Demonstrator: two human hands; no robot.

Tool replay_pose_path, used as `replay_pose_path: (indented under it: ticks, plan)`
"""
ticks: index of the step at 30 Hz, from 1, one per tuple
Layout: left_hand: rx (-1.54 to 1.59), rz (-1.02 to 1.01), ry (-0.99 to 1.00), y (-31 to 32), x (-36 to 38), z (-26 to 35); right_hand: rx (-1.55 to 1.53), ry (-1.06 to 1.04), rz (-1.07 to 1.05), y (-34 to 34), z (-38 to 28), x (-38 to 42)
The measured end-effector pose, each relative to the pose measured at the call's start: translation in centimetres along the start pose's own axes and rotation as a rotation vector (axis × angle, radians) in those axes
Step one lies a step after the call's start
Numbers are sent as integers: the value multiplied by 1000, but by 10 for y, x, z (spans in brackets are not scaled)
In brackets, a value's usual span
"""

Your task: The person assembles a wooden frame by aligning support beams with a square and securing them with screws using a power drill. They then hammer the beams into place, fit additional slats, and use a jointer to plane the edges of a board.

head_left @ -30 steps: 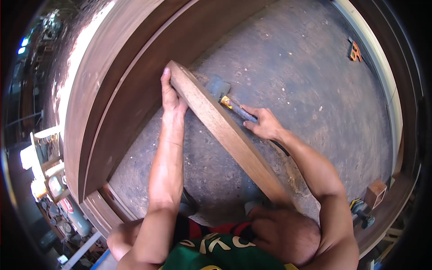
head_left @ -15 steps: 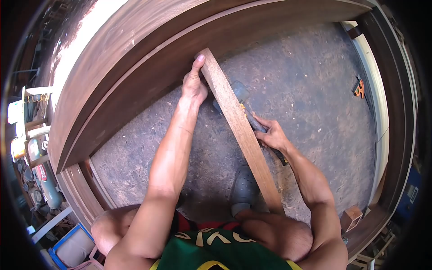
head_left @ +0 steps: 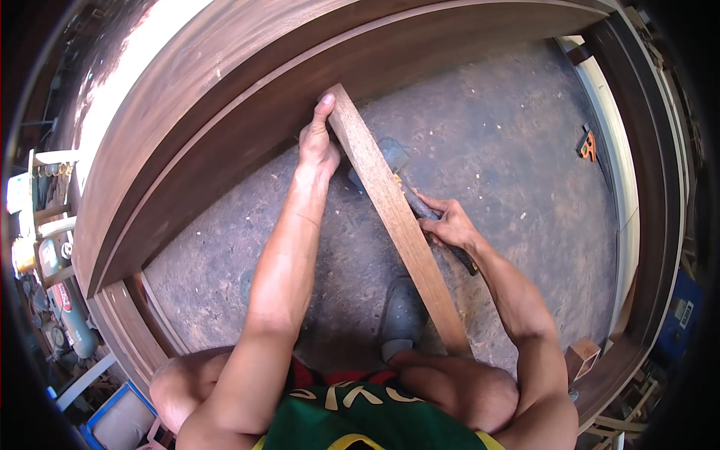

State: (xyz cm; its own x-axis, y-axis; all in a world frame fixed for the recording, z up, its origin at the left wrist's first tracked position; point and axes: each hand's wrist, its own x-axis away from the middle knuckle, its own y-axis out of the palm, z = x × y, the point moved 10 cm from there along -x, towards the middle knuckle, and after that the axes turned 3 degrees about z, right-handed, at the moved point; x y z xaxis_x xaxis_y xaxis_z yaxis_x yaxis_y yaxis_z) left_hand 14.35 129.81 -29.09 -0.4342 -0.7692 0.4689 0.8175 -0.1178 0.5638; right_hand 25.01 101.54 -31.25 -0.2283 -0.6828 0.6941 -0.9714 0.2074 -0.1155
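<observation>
My left hand (head_left: pixel 319 142) grips the upper end of a long wooden board (head_left: pixel 386 202), with the thumb over its tip. The board slants down to the right, its lower end near my right knee. Just right of the board, my right hand (head_left: pixel 450 223) has its fingers round the dark handle of a mallet (head_left: pixel 424 206). The mallet's head (head_left: pixel 394 154) is partly hidden behind the board.
A large brown wooden frame (head_left: pixel 217 112) curves around the concrete floor (head_left: pixel 525 187). An orange clamp (head_left: pixel 586 144) lies by the right side. A small wood block (head_left: pixel 582 358) is at lower right. My shoe (head_left: pixel 405 307) stands under the board. Shelving and cylinders are at left.
The view has shifted slightly, so the frame and clamp appear a little further left. Both hands keep their hold, with the board and mallet in nearly the same place.
</observation>
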Motion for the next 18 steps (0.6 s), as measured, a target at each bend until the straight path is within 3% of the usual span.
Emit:
replay_pose_path:
  ticks: [6, 8, 9, 10, 11, 12, 13, 14, 15, 16, 17, 18]
  plan:
    - [45, -11, -13, 3, -3, -1, -31, -17, 36, -13, 8, 7]
    - [39, -117, -56, 7, -3, 0, -8, -90, 70, -21, 8, 13]
    - [-34, -273, -19, 25, 7, 9, -10, -115, 120, -32, 10, 18]
    - [-96, -336, 7, 35, 15, 15, 157, -305, 232, -44, 12, 16]
    - [-236, -297, 231, 53, 47, 33, 187, -404, 310, -54, 17, 19]
    - [-296, -143, 210, 44, 44, 29, 193, -291, 379, -67, 21, 29]
    - [-840, -392, 444, 48, 31, 26, 329, -326, 538, -81, 26, 39]
    - [-193, -188, -87, 17, 16, 3, 449, -214, 532, -81, 30, 49]
    - [61, -125, -207, 18, 33, -10, 543, -218, 630, -77, 38, 55]
    - [100, -136, -331, 4, 28, -22, 517, -152, 679, -83, 46, 83]
    - [55, -82, -324, -19, 19, -21, 643, -109, 721, -78, 29, 105]
    - [-9, 51, -404, -30, 33, -27, 774, -72, 752, -80, 14, 126]
